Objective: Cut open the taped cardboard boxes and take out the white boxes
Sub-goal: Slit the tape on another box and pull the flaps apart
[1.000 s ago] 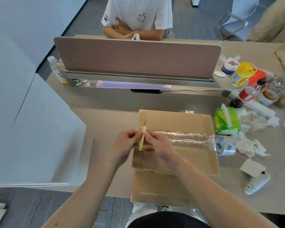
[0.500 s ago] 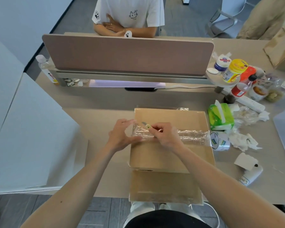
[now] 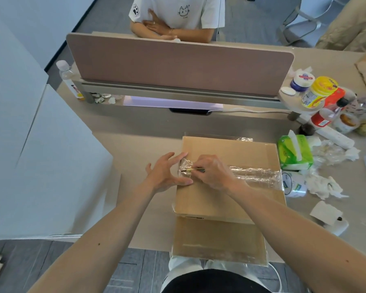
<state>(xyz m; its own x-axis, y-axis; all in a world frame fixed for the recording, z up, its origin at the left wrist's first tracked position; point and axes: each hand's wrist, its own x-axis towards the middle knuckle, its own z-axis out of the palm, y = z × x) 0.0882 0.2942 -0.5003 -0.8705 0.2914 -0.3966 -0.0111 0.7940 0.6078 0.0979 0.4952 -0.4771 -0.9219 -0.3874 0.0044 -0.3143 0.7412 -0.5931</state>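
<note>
Cardboard box (image 3: 230, 199) lies flat on desk (image 3: 148, 132), near front edge; clear tape (image 3: 254, 173) runs left to right across lid. Left hand (image 3: 165, 174) spread, fingers straight, resting at box's left edge around tape end. Right hand (image 3: 211, 172) just beside it, pinching small knife (image 3: 191, 170), blade pointing left over tape end.
</note>
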